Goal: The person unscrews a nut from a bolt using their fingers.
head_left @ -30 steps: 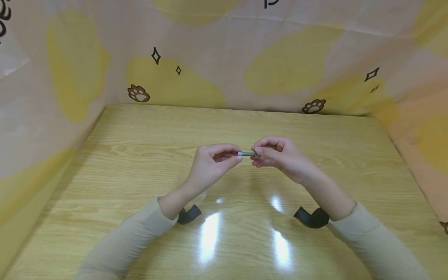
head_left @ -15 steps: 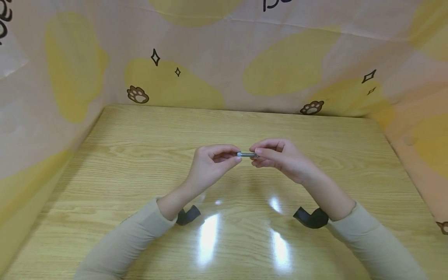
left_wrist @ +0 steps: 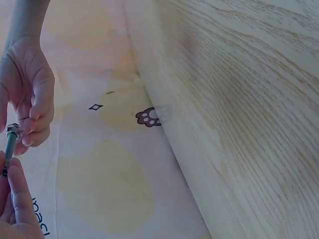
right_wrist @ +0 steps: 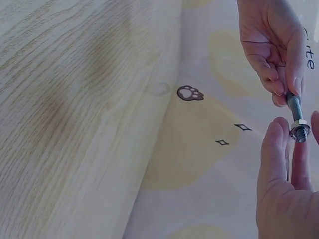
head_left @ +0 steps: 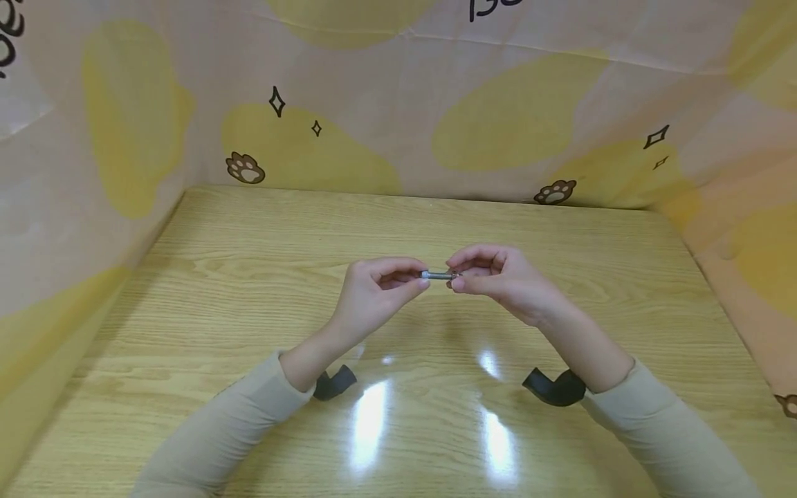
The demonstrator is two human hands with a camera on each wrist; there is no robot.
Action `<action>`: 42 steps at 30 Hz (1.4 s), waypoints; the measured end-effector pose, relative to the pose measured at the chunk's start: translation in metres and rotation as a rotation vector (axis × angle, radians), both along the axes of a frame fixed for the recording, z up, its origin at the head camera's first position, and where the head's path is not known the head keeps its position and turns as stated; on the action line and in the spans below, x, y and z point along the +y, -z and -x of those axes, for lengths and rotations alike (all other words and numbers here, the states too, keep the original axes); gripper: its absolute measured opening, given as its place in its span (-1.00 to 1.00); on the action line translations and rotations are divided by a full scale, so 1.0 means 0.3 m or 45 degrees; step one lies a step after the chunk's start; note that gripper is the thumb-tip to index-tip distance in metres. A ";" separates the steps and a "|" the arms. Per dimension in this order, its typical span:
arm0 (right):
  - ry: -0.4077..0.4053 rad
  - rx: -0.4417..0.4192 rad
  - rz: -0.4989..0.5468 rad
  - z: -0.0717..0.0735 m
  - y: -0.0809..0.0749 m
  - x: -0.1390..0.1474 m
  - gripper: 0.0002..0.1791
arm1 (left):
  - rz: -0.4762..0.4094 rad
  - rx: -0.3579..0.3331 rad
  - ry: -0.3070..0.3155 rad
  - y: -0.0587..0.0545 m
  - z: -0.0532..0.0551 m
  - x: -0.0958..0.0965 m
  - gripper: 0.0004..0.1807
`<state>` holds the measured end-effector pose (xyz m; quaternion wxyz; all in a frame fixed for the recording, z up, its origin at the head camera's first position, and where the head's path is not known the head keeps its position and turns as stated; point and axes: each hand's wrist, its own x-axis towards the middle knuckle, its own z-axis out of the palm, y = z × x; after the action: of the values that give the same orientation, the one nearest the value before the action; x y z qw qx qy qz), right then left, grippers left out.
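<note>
Lowered was the thumb of the right hand [head_left: 513, 285], its grip indeterminable; nut [right_wrist: 299, 125] was threaded near tip of bolt [right_wrist: 296, 107], head pinched by left hand [head_left: 369, 294], further winding apparently outstanding.

Spreads flat and wide as a pale yellowish-brown surface [head_left: 218, 297], with wavy wood grain running mostly sideways in the head view. Ends in a straight far edge. Gleams glossily, catching two long white glare patches [head_left: 370, 425] toward the near side, with smaller bright spots [head_left: 488, 363] just beyond.
</note>
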<state>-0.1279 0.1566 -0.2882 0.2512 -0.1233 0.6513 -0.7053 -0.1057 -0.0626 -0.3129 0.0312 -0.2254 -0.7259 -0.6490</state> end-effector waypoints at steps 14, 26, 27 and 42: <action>0.010 0.006 0.016 -0.006 0.000 -0.005 -0.84 | 0.007 -0.007 -0.013 0.003 0.002 -0.006 -0.84; 0.012 0.016 -0.039 0.001 0.004 -0.008 -0.88 | 0.013 -0.002 -0.022 -0.004 0.009 0.000 -0.83; 0.015 0.027 -0.037 0.002 0.006 -0.006 -0.87 | 0.013 -0.003 -0.024 -0.004 0.009 -0.001 -0.83; -0.011 -0.002 -0.041 0.004 0.006 -0.011 -0.90 | 0.013 0.010 -0.011 0.003 0.012 -0.003 -0.83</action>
<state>-0.1289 0.1533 -0.2899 0.2567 -0.1214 0.6619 -0.6937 -0.1094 -0.0636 -0.3139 0.0356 -0.2248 -0.7301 -0.6443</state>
